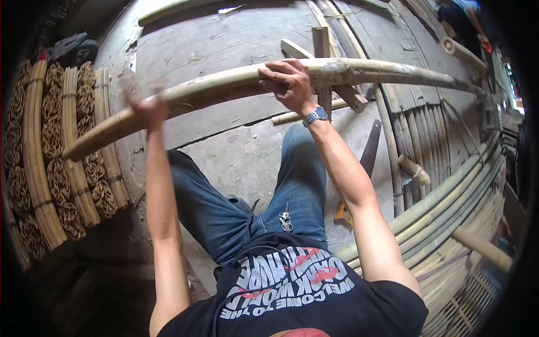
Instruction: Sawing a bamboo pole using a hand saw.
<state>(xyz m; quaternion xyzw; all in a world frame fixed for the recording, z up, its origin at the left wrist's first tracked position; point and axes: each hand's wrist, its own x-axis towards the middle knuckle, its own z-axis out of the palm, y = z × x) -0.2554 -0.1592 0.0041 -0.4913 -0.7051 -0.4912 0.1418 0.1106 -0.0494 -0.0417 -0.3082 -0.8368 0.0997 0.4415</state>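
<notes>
1. Bare left forearm (pixel 161 185) rises nearly upright, elbow almost straight.
2. Bare left hand (pixel 147 108) is blurred, its fingers spread.
3. Bare right forearm (pixel 342 162) slants up and leftward, elbow slightly bent.
4. Bare right hand (pixel 290 82) shows its back, fingers bent, pointing leftward.

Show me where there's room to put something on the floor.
Bare floor shows between the knees, this side of the bamboo pole. Another patch lies beyond the pole, left of the wooden post. It's crowded at left, with tied bundles, and at right, with a saw and green poles.
</notes>
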